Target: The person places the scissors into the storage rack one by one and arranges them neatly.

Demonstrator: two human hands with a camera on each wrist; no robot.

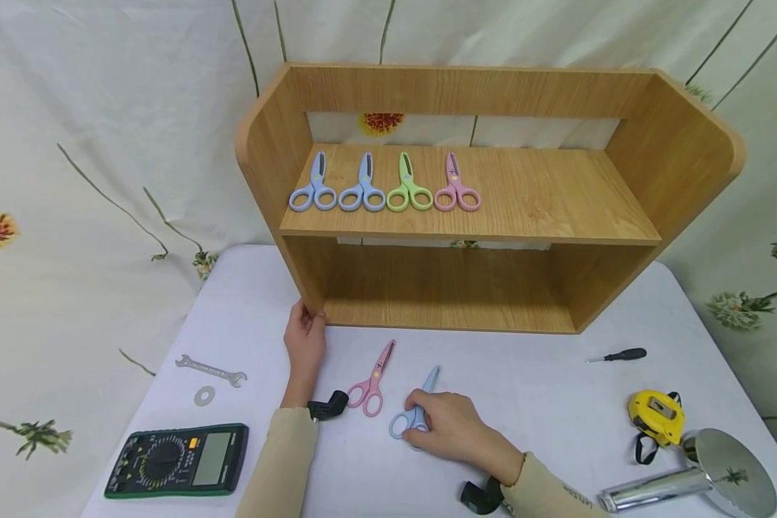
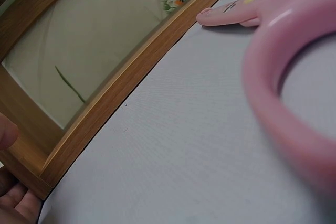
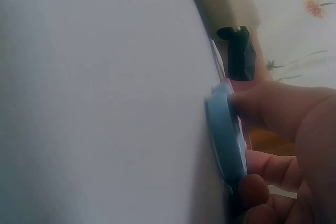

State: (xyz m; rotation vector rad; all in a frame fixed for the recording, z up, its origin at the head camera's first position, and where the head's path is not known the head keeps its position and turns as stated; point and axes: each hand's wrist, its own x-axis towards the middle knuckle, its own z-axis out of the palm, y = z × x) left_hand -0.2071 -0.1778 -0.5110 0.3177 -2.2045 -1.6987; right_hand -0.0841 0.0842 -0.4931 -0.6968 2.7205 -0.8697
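My left hand (image 1: pixel 306 344) holds the front left bottom corner of a wooden shelf (image 1: pixel 466 288); in the left wrist view the thumb lies on the inner side and the fingers (image 2: pixel 18 200) outside. My right hand (image 1: pixel 450 424) pinches blue scissors (image 1: pixel 419 414) by the handle area, blade pointing away from me, at the table top. Their blue handle (image 3: pixel 226 135) shows between thumb and fingers in the right wrist view. Between both hands lie pink scissors (image 1: pixel 374 381), whose loop (image 2: pixel 262 77) looms large in the left wrist view.
On the upper board stand in a row two blue scissors (image 1: pixel 362 188), green scissors (image 1: pixel 408 188) and pink scissors (image 1: pixel 456 188). Left: a wrench (image 1: pixel 210 370), washer (image 1: pixel 203 396) and multimeter (image 1: pixel 178 460). Right: a screwdriver (image 1: pixel 621 355), tape measure (image 1: pixel 657 417) and shiny metal round-headed object (image 1: pixel 738 467).
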